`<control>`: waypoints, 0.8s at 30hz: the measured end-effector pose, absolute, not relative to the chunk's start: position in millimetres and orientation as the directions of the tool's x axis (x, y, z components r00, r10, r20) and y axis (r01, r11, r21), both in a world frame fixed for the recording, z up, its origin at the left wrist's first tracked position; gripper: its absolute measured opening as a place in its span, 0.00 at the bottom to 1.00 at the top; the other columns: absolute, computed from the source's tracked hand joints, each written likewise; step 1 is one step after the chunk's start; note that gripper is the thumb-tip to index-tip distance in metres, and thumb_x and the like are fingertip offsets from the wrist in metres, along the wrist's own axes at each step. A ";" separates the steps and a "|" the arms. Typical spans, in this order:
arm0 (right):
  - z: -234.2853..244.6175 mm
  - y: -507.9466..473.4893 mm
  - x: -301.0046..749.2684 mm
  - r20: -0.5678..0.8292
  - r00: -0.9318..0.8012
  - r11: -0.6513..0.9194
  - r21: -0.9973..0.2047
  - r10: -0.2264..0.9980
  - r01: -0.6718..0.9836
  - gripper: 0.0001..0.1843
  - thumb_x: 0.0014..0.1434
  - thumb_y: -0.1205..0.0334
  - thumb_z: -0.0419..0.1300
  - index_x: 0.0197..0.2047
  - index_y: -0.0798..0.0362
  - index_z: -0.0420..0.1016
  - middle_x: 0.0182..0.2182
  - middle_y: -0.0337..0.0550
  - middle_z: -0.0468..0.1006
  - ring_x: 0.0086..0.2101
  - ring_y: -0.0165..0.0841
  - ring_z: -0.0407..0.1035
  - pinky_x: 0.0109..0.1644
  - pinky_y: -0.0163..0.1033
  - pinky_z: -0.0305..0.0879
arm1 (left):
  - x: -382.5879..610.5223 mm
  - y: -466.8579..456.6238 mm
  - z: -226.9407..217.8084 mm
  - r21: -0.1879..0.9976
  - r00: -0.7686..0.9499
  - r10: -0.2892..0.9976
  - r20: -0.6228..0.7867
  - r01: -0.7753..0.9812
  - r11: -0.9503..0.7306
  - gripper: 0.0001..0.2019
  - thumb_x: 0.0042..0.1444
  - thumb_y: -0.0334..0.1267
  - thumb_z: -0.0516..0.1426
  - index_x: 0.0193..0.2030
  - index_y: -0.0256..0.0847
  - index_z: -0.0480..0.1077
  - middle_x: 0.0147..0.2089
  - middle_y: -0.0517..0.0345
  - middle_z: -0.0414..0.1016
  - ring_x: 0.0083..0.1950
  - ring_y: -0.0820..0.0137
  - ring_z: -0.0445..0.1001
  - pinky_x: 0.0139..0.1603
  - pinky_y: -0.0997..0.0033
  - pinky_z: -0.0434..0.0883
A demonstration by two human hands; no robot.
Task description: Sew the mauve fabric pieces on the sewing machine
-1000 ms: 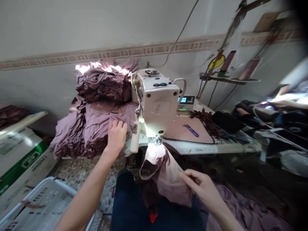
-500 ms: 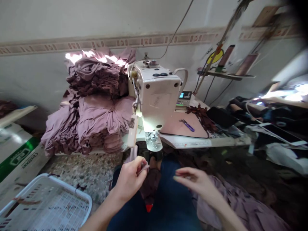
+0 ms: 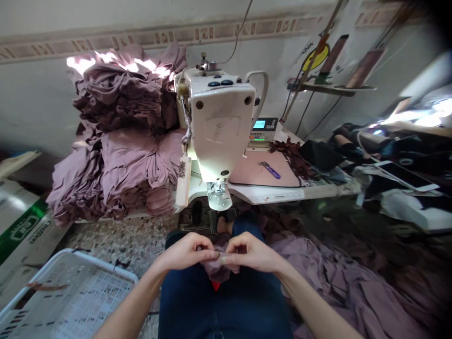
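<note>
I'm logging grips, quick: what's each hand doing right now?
Left hand: closed, pinching the mauve cloth over the lap.
Right hand: closed, pinching the same cloth, close to the left hand.

White basket (image 3: 83, 296) on speckled floor (image 3: 102, 235), green-striped carton (image 3: 26, 230) near it, tile border (image 3: 151, 36) across pale wall (image 3: 31, 16)

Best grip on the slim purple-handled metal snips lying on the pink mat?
Probably the purple handle, pinched across its sides, coming from above and the near right: the snips lie flat on the pink mat, handle end nearer the camera, metal tips pointing away to the left.
</note>
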State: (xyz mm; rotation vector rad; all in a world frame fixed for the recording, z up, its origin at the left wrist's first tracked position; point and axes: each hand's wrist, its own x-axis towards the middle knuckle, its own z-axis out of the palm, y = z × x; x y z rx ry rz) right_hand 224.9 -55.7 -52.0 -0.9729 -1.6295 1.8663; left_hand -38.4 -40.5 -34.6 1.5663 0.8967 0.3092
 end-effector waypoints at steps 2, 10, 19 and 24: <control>-43.5 -53.0 229.2 -0.183 -0.595 -0.181 -0.981 0.783 0.064 0.25 0.62 0.39 0.73 0.30 0.55 0.85 0.22 0.40 0.80 0.24 0.32 0.71 0.32 0.36 0.65 | -32.2 -43.7 -42.2 0.958 0.602 0.756 -0.256 0.265 0.114 0.20 0.65 0.53 0.66 0.36 0.36 0.80 0.32 0.54 0.78 0.32 0.69 0.73 0.35 0.73 0.69; -30.8 -58.2 226.4 -0.116 -0.259 -0.113 -0.993 0.959 0.028 0.26 0.60 0.37 0.73 0.29 0.54 0.81 0.21 0.39 0.77 0.21 0.31 0.68 0.26 0.36 0.63 | -22.8 -42.2 -34.1 0.971 0.407 0.913 0.028 0.205 -0.121 0.18 0.69 0.49 0.64 0.55 0.39 0.85 0.33 0.55 0.78 0.32 0.69 0.73 0.33 0.73 0.67; 3.1 -64.5 217.6 0.339 -0.018 0.327 -0.890 0.941 0.318 0.19 0.68 0.51 0.68 0.28 0.51 0.84 0.23 0.40 0.74 0.25 0.32 0.66 0.31 0.38 0.63 | -22.2 -38.4 -16.8 0.814 0.414 0.860 0.300 0.359 -0.457 0.15 0.76 0.40 0.55 0.44 0.39 0.82 0.35 0.54 0.77 0.37 0.67 0.74 0.40 0.71 0.68; 5.5 -38.0 216.8 0.288 0.029 0.271 -0.927 0.957 0.260 0.17 0.65 0.50 0.68 0.30 0.52 0.84 0.23 0.40 0.76 0.24 0.33 0.67 0.30 0.38 0.62 | -15.3 -23.3 2.1 0.909 0.342 0.916 0.211 0.276 -0.312 0.16 0.74 0.43 0.56 0.38 0.39 0.80 0.38 0.53 0.82 0.40 0.64 0.77 0.43 0.70 0.71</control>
